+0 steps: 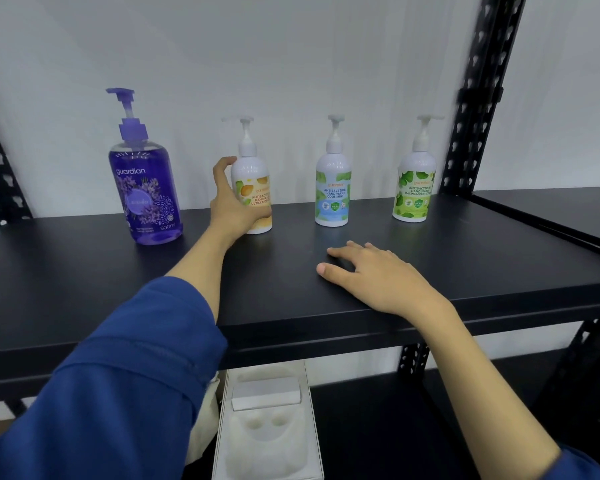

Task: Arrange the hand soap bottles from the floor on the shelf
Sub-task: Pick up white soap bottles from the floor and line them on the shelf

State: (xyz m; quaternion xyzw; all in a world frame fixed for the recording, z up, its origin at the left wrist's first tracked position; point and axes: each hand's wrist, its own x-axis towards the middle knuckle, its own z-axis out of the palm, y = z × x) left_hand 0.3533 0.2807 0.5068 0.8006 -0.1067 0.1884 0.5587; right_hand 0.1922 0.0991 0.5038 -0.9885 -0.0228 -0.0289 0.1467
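I am looking down at a black shelf [84,299] where four pump bottles are standing upright in a row near the back wall, well apart from one another. My left hand [231,202] is reaching across the board and wrapping around the orange-label bottle [253,188], second from the left; the thumb is lying across the front of its label and the fingers are curling round its far left side, so the hand is gripping it. The bottle's base seems to be sitting on the shelf, though my palm is covering part of its lower edge and I cannot be sure. A blue sleeve [118,375] is covering that forearm up to just short of the wrist.

To the left of it the larger purple bottle [145,195] is standing free, its purple pump pointing left. To the right the mint-label bottle [333,192] and then the green-label bottle [414,188] are standing untouched, both with white pumps.

My right hand [374,275] is resting flat on the shelf near the front edge, fingers straight and slightly spread, holding nothing, in front of the gap between the mint and green bottles.

Below the shelf, on the lower level, a white moulded tray [267,427] is showing with a pale block lying in it. Black perforated uprights [478,98] are framing the rack on the right.
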